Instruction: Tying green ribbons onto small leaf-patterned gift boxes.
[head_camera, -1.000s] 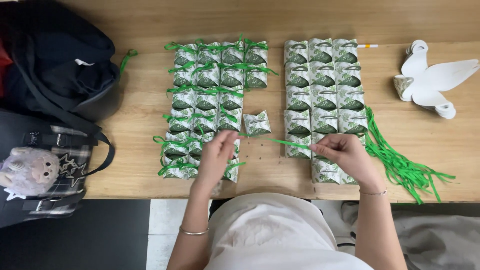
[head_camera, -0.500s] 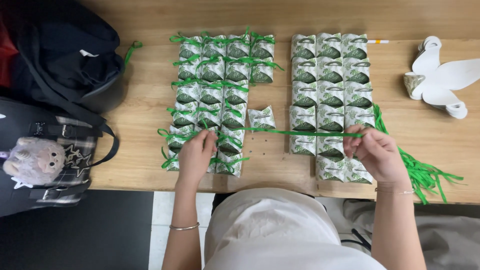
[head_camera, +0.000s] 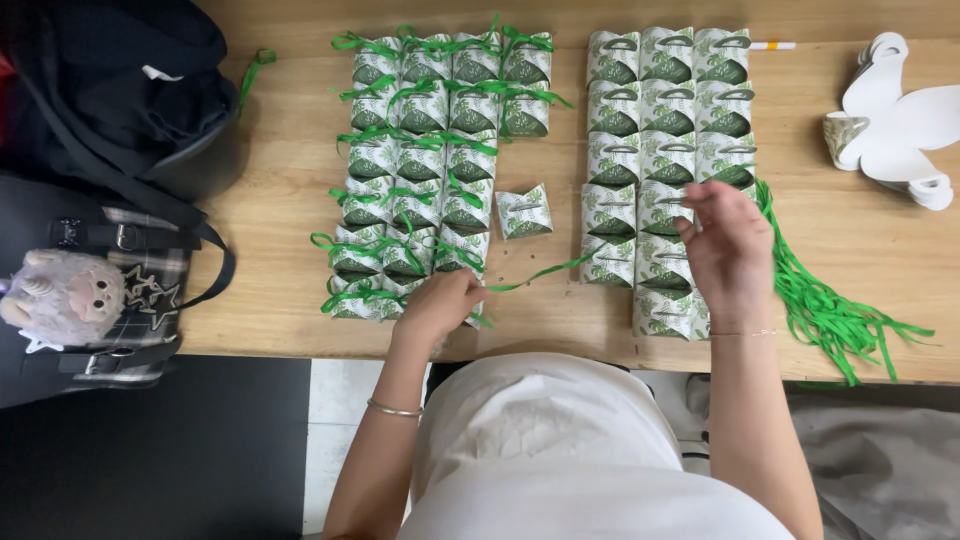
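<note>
Head view shows the left hand (head_camera: 440, 305) pinching one end of a green ribbon (head_camera: 540, 273) at the wooden table's (head_camera: 270, 200) front edge, beside the ribboned favour boxes (head_camera: 420, 170). Her right hand (head_camera: 728, 250) hovers, fingers loosely spread, holding nothing, above the unribboned boxes (head_camera: 660, 130).

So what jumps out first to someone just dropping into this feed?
Two blocks of small green-and-white leaf-print boxes on the wooden table: the ribboned boxes at centre left, the plain boxes at centre right. Below them, the left hand pinches a green ribbon while the right hand hovers beside a loose ribbon pile.
</note>
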